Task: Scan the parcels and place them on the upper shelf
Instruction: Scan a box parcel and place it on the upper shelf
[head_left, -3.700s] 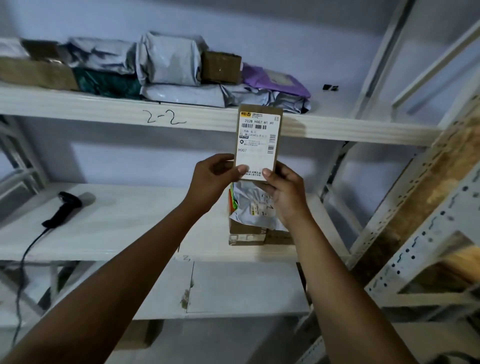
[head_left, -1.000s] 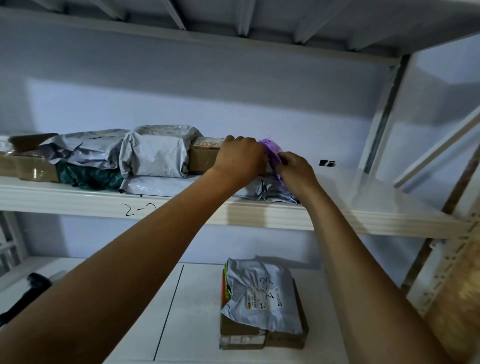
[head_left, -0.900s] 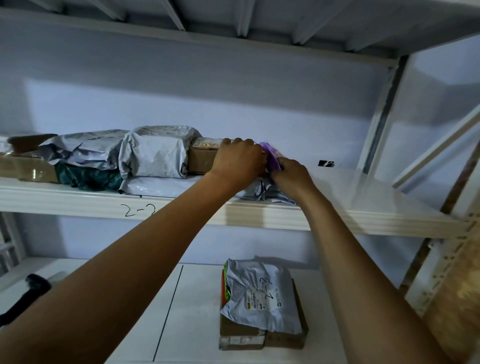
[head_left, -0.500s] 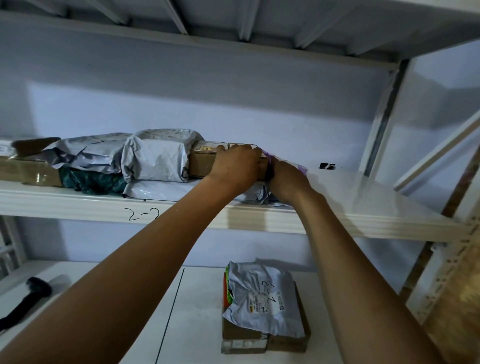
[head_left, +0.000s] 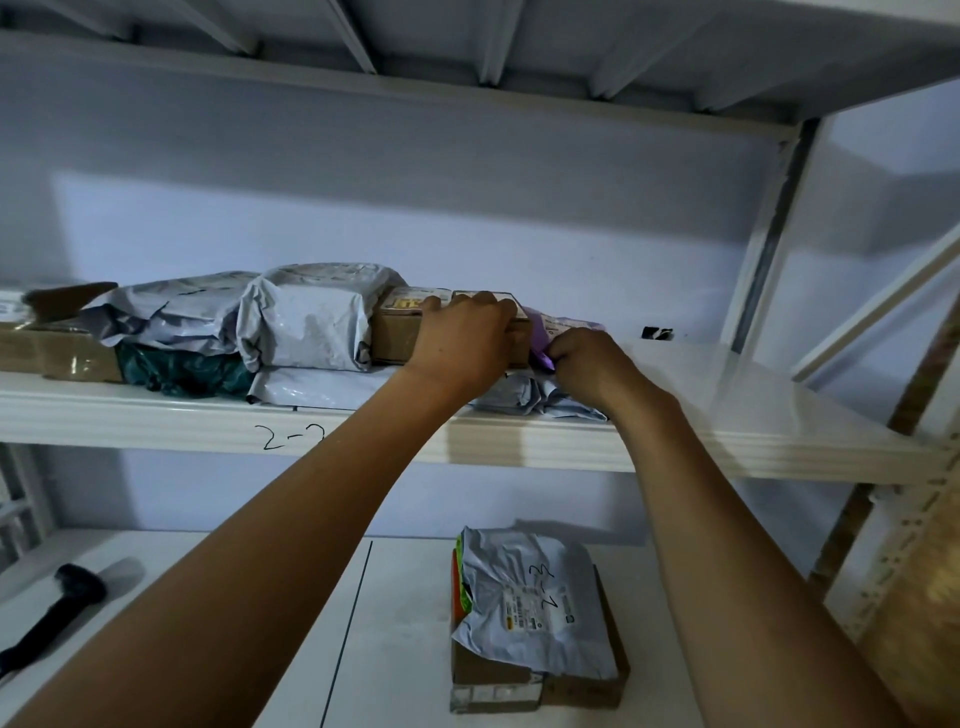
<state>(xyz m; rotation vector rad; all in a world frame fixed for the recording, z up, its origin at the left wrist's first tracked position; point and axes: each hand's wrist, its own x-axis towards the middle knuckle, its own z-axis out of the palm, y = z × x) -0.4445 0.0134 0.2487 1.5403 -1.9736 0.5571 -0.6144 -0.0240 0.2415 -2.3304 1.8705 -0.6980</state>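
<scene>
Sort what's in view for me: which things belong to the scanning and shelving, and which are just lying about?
Job:
left hand gripping box; right hand pinching purple bag; upper shelf; scanner; grey bag on carton, waiting below.

Lying about:
small black object; shelved bags, already placed.

Upper shelf with grey bag, green bag, brown box; lower shelf with scanner, carton.

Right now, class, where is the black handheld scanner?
In the head view the scanner lies at the lower left on the lower shelf, far left of the grey mailer stacked on a cardboard box.
</scene>
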